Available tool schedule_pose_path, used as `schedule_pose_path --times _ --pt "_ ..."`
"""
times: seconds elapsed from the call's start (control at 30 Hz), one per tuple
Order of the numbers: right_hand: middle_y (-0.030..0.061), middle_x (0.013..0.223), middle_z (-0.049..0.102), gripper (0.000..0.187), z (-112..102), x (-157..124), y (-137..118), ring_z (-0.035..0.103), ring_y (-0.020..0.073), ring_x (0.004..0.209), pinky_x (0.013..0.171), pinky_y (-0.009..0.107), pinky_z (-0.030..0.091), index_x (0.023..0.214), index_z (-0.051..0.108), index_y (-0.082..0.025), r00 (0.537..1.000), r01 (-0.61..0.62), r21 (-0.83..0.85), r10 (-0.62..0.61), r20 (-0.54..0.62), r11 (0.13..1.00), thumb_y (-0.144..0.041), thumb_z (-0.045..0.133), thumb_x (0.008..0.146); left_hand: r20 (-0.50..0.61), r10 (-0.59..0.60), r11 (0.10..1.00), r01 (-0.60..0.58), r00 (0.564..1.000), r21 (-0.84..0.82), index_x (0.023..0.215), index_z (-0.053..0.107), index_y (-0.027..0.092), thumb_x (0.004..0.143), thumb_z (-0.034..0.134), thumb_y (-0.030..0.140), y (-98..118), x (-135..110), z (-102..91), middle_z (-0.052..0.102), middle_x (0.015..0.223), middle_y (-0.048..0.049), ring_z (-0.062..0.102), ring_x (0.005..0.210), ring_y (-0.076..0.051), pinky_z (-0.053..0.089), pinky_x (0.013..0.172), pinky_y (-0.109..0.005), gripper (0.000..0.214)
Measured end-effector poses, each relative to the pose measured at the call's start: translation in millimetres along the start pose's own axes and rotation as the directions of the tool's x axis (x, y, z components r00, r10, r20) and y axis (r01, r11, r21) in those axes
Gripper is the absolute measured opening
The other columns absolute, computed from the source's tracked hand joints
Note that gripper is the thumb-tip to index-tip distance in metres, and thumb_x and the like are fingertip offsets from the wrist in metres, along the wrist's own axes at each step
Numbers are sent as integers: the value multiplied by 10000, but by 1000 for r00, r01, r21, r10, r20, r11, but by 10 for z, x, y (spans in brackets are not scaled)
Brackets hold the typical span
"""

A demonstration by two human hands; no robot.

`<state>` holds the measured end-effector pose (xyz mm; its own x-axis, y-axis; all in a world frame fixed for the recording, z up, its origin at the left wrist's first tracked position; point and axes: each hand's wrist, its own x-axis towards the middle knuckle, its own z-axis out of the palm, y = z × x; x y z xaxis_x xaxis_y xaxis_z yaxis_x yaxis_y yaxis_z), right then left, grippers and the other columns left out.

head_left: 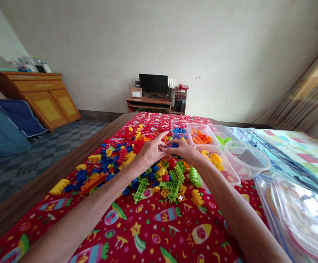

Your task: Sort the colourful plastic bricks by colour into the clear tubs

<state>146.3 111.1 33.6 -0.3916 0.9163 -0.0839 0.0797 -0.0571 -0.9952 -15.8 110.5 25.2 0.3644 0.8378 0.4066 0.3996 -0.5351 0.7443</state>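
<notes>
One blue block (174, 145) sits in the fingers of the right hand (185, 150), over the heap (164, 178) on the red cloth (153, 233); the left hand (150, 150) is just beside it (whether its fingers hold anything, I cannot tell).

This looks like a room in a home. At the far wall a computer screen (153, 84) stands on a desk (144, 100), with a wooden cabinet (42, 98) to the left and a curtain (298, 100) to the right; near, toy bricks (173, 190) lie on a red cloth (150, 239) printed with rockets and stars.
</notes>
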Motion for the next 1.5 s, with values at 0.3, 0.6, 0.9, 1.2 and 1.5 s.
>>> schedule_pose_path --times 0.3,0.6,0.9,1.2,1.5 --pt "-9 594 630 173 -158 1 -253 590 87 487 363 133 363 894 630 -134 970 37 -188 -81 -231 981 -182 660 730 164 -107 957 57 981 284 962 697 195 683 659 282 -270 92 -473 732 838 -23 662 750 -167 519 675 -251 294" --pt "-7 423 529 123 -817 883 -531 448 55 372 424 172 380 622 644 -72 915 -108 -697 -203 -349 709 -124 605 726 297 -118 857 -54 947 512 789 727 227 687 613 223 -420 28 -445 712 768 -9 641 714 -175 447 627 -229 153" --pt "191 1057 646 409 -839 1128 -615 647 180 753 617 261 514 1145 611 -49 833 -149 -792 -356 -424 593 -242 608 785 373 -108 712 -190 921 676 901 710 201 724 621 180 -278 -64 -269 632 912 -59 604 890 -223 459 734 -269 200" --pt "66 753 704 291 -235 260 -557 634 140 682 673 250 455 992 711 -122 872 224 -807 -483 -85 547 -219 490 830 289 -53 822 -123 956 555 724 634 176 742 587 196 -317 18 -319 632 844 -32 588 810 -176 437 722 -261 53" --pt "70 838 714 271 313 256 2 618 145 754 654 226 392 909 724 -147 928 196 -909 -369 51 368 -114 488 778 110 -122 846 45 986 532 783 611 180 748 614 269 -370 91 -620 658 700 -7 609 665 -170 424 595 -253 96"
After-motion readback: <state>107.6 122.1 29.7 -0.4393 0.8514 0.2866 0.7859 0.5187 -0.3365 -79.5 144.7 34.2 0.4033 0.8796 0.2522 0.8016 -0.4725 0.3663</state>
